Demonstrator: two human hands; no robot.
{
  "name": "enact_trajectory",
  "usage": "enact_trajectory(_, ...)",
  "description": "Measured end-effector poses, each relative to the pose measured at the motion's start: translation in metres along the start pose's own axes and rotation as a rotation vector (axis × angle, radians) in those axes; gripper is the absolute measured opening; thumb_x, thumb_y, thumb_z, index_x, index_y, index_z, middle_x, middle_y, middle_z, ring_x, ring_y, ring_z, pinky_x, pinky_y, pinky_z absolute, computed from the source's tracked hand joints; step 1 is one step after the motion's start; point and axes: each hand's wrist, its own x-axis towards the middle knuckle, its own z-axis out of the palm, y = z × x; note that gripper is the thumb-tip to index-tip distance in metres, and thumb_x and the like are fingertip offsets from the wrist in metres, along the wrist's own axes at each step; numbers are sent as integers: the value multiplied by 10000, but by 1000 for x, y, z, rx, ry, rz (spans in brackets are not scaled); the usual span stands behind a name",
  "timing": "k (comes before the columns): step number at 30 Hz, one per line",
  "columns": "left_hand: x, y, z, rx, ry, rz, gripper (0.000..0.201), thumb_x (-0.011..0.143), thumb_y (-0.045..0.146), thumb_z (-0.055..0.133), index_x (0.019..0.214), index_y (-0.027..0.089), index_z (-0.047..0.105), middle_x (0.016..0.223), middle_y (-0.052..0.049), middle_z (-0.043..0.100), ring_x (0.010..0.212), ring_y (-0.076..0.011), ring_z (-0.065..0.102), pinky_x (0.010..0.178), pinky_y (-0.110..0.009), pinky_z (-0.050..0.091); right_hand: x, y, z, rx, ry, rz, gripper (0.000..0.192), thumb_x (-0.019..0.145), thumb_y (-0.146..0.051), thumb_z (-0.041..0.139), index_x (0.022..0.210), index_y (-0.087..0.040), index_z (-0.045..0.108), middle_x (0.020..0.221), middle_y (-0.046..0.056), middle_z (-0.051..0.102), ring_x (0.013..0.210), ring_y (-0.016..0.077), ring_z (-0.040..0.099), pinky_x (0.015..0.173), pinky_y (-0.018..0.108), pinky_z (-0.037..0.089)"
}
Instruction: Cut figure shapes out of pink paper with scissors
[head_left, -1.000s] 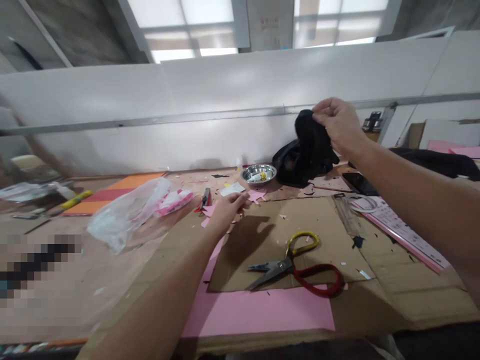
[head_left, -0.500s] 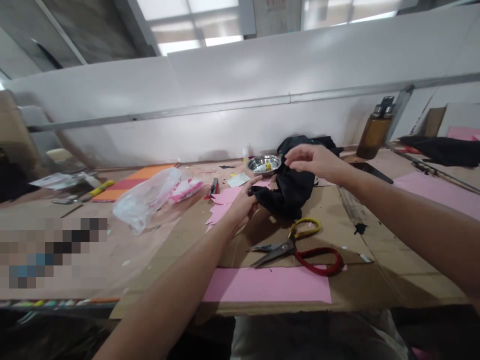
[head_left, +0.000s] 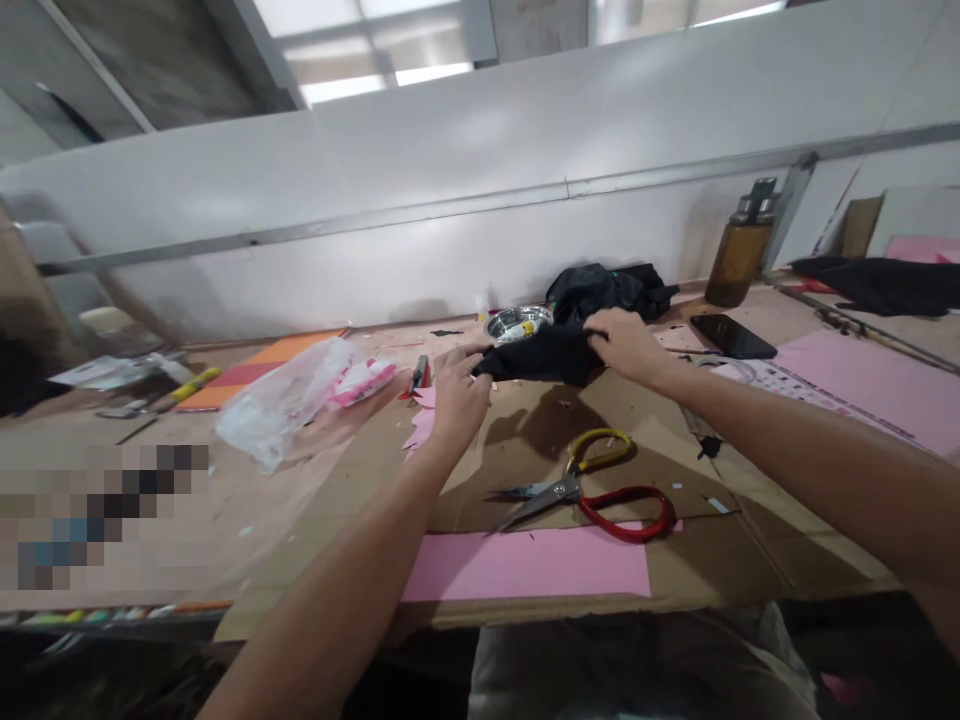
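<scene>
Cardboard covers the worktop, where both forearms stretch forward and a little inward from the near edge. Between the two hands hangs a piece of black cloth, pulled out flat just above the cardboard. The right hand grasps the cloth's right end, knuckles up; the left hand pinches its left end with fingers curled. Near the hands, toward the person, lie red- and yellow-handled scissors beside a pink sheet. Behind the cloth sits a small steel bowl.
</scene>
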Motion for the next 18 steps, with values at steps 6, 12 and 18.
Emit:
enact_trajectory(6, -9, 23, 4, -284, -9, -160, 160, 765, 256, 648, 613, 208, 654, 841, -70, 722, 1009, -278, 655, 936, -364, 512, 68, -26, -41, 378, 201, 167, 141, 822, -145, 552, 874, -154, 682, 921, 99, 706, 845, 234, 652, 796, 372, 523)
enact_trajectory(12, -28, 49, -4, -974, 105, -680, 158, 871, 291, 617, 930, 165, 693, 912, -81, 759, 799, -185, 720, 694, -270, 592, 41, -39, -23, 567, 294, -111, 489, 748, -101, 558, 1220, -227, 571, 1315, 121, 550, 1190, 262, 570, 913, 401, 540)
enact_trajectory(18, -35, 63, -10, -1094, -29, -690, 198, 933, 319, 552, 855, 169, 655, 799, -56, 726, 715, -171, 699, 691, -279, 587, -32, -37, 12, 304, 67, -234, 685, 694, -198, 677, 1366, -191, 544, 1398, 172, 546, 1295, 377, 463, 1083, 563, 394)
